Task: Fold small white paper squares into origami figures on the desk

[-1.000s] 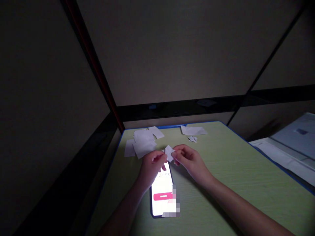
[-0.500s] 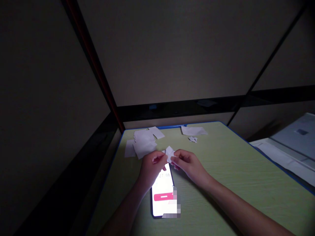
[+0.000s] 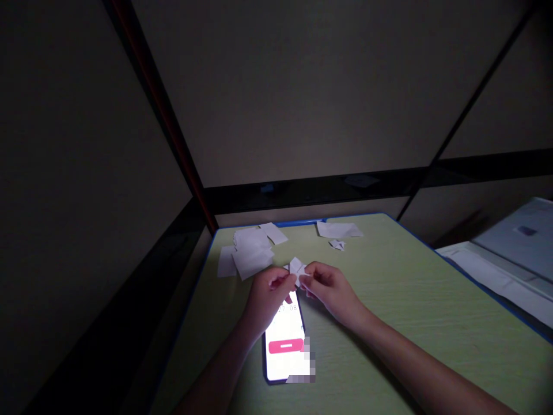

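Between my two hands is a small white folded paper (image 3: 296, 266) with a pointed top, held up over the far end of a lit phone. My left hand (image 3: 268, 293) pinches its left side between thumb and fingers. On the other side, my right hand (image 3: 330, 288) grips it the same way, thumb toward me. The fingertips hide the lower part of the folds. Below them lies the phone (image 3: 285, 366), its bright screen showing digits and a red bar; part of it is blurred out.
Several white paper sheets (image 3: 253, 253) lie overlapping at the table's back left. A small folded paper piece (image 3: 337, 245) and a flat paper strip (image 3: 340, 230) rest at the back right. The green table (image 3: 410, 300) has a blue edge; a pale box-like object (image 3: 514, 248) stands beyond its right side.
Almost nothing differs. The fingertips have shifted very slightly on the folded paper, and the whole view has moved a touch to the left.
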A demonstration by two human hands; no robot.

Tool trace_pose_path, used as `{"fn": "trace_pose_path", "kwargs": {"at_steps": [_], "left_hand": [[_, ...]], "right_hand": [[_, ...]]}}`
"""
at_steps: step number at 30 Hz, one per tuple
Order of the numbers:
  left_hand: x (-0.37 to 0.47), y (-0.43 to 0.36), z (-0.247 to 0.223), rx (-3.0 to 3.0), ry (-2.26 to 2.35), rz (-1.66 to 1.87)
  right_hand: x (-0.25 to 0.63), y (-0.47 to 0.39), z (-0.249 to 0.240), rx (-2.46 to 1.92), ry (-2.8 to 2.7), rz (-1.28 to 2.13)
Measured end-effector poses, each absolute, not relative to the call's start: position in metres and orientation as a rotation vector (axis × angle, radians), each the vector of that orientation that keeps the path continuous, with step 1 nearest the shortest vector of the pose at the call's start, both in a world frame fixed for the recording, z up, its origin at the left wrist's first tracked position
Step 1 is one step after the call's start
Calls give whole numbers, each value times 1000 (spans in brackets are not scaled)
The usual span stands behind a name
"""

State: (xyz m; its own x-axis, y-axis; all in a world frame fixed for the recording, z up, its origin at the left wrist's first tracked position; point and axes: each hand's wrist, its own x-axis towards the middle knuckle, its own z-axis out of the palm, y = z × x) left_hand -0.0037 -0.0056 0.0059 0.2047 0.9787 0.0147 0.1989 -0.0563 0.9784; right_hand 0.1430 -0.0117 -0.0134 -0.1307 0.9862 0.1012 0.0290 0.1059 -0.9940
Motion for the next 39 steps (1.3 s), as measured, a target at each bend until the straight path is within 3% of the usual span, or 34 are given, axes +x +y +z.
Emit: {"fn": "trace_pose_path", "kwargs": {"at_steps": [39], "left_hand": [[-5,-2,-2,1563,1207,1009]], "right_hand": [[142,-11,-14,-1071,-1372,1276]]}}
